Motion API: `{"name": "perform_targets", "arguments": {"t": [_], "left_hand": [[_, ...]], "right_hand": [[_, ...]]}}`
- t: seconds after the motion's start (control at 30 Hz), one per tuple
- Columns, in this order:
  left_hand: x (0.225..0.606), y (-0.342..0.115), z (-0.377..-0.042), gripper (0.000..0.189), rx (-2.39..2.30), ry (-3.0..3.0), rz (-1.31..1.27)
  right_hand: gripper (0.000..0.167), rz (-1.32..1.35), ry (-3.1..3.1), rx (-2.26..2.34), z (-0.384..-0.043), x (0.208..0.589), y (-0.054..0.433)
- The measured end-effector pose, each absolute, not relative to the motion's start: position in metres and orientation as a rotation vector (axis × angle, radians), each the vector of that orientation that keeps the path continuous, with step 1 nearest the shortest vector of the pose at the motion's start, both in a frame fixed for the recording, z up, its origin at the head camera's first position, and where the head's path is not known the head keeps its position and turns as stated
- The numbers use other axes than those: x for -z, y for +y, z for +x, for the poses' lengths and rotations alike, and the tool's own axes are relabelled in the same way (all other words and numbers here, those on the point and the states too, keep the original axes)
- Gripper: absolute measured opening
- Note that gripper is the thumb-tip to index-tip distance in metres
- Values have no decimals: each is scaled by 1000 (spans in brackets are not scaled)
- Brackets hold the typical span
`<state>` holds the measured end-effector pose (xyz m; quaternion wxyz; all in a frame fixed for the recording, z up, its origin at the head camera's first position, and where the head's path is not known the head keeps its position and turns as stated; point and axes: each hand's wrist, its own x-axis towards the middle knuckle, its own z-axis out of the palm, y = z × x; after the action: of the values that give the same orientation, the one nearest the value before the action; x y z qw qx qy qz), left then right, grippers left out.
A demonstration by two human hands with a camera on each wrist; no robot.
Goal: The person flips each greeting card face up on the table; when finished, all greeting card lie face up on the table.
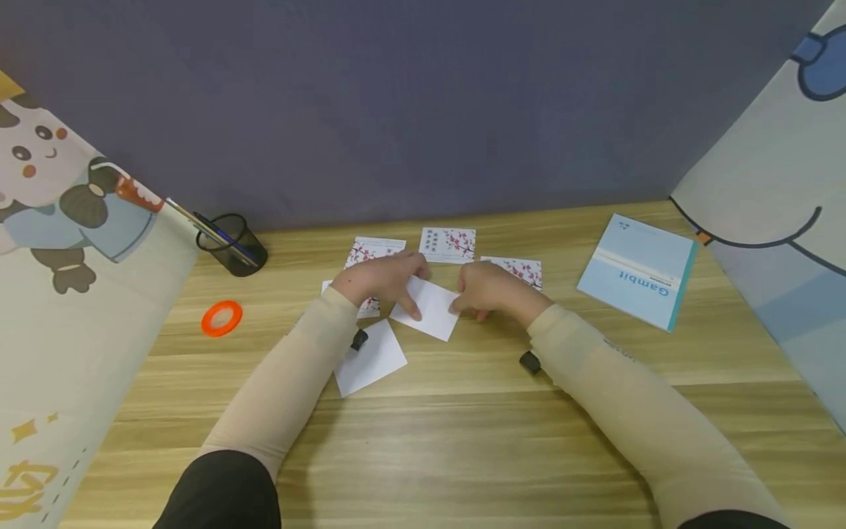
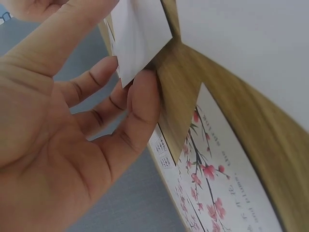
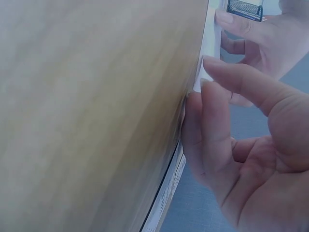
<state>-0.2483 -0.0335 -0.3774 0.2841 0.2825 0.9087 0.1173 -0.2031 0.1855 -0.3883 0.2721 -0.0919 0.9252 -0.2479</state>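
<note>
A white card (image 1: 431, 307), plain side up, lies between my two hands in the head view. My left hand (image 1: 385, 279) holds its left side, the thumb flat on top and the other fingers at the far edge. At the opposite corner my right hand (image 1: 492, 288) pinches the edge between thumb and fingertips, as the right wrist view shows. Another plain white card (image 1: 375, 360) lies nearer, by the left wrist. Beyond the hands are cards printed with pink blossoms: a middle one (image 1: 448, 245), a left one (image 1: 362, 248) and a right one (image 1: 525, 270) partly behind my right hand.
A black mesh pen holder (image 1: 241, 253) with pens stands at the back left, an orange tape roll (image 1: 208, 321) in front of it. A light blue notebook (image 1: 634, 272) lies at the right. A grey panel (image 1: 423, 110) rises behind the wooden table (image 1: 463, 448).
</note>
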Motion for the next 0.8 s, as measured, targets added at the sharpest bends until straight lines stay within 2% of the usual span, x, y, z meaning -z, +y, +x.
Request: {"name": "perform_targets", "arguments": {"t": [0.6, 0.8], "left_hand": [[376, -38, -250, 74, -317, 2439, 749], [376, -44, -253, 66, -378, 2437, 803]], "right_hand": [[27, -227, 2488, 699, -202, 387, 184], [25, -221, 2483, 726, -202, 386, 185]]}}
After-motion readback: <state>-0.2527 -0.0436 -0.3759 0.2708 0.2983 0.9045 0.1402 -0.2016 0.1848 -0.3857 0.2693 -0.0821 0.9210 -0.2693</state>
